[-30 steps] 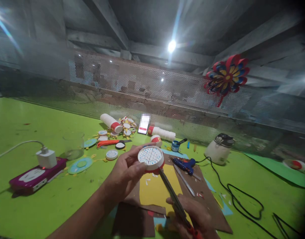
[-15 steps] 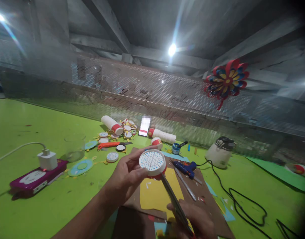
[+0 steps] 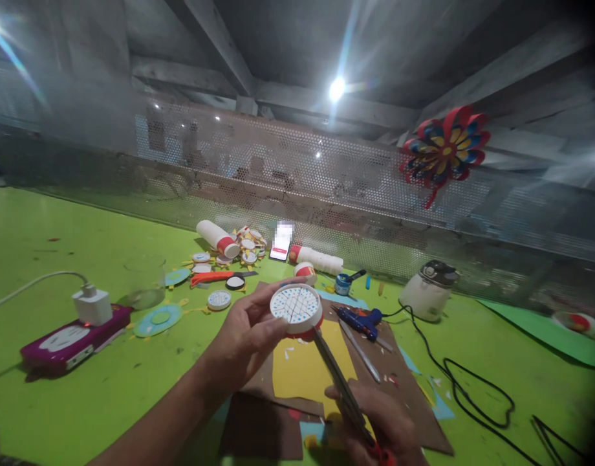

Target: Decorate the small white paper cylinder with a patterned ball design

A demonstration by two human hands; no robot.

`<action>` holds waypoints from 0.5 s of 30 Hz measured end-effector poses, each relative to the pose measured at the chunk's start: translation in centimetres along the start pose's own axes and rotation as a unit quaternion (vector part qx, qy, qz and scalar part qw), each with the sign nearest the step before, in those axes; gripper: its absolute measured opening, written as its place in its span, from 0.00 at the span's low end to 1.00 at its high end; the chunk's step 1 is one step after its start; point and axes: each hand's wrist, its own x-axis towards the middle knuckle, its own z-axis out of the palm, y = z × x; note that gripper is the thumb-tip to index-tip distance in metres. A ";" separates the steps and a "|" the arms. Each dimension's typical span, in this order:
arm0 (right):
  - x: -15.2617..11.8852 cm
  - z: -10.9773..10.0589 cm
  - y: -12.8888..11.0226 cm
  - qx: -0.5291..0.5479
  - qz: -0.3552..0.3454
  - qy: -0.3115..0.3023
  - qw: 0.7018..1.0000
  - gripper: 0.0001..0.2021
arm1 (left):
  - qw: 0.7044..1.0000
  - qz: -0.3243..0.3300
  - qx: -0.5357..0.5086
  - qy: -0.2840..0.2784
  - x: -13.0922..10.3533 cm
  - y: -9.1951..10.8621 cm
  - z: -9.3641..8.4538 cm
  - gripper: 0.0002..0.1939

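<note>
My left hand [image 3: 251, 333] grips a short, round paper cup base [image 3: 296, 307] between thumb and fingers. Its white bottom faces up, marked with blue dots and crossing dark lines, and some red shows at the lower side. In my right hand [image 3: 375, 417] is a pair of scissors [image 3: 340, 378] with long grey blades and red handles. The blade tips reach the cup base's lower right edge; whether they are around the paper cannot be seen. Beneath both hands lie a yellow paper sheet [image 3: 297, 372] and brown cardboard [image 3: 399, 401].
A blue glue gun [image 3: 363, 321] with a black cord and a silver pen-like tool [image 3: 360, 351] lie right of the cup base. Beyond are an orange cutter [image 3: 213, 278], a phone [image 3: 281, 243] and stacked paper cups [image 3: 319, 260]. A purple power strip [image 3: 50, 353] sits left.
The whole view has shifted slightly. Both hands keep their hold on the cup base and scissors, with little visible movement between them.
</note>
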 end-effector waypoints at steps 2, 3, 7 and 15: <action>-0.4 0.5 0.2 0.008 -0.030 0.049 0.998 0.07 | 1.000 0.001 0.000 -0.001 0.0 0.1 0.1 0.24; -0.6 0.7 0.3 0.006 -0.044 0.064 0.997 0.07 | 1.000 0.002 0.000 -0.005 0.0 0.1 0.1 0.23; -0.7 0.7 0.5 -0.008 -0.039 0.065 0.997 0.07 | 1.000 0.005 -0.003 -0.019 -0.1 0.0 0.0 0.24; -0.4 0.3 -0.6 0.015 0.047 -0.014 0.999 0.09 | 0.999 0.008 -0.010 -0.030 0.1 0.1 0.1 0.25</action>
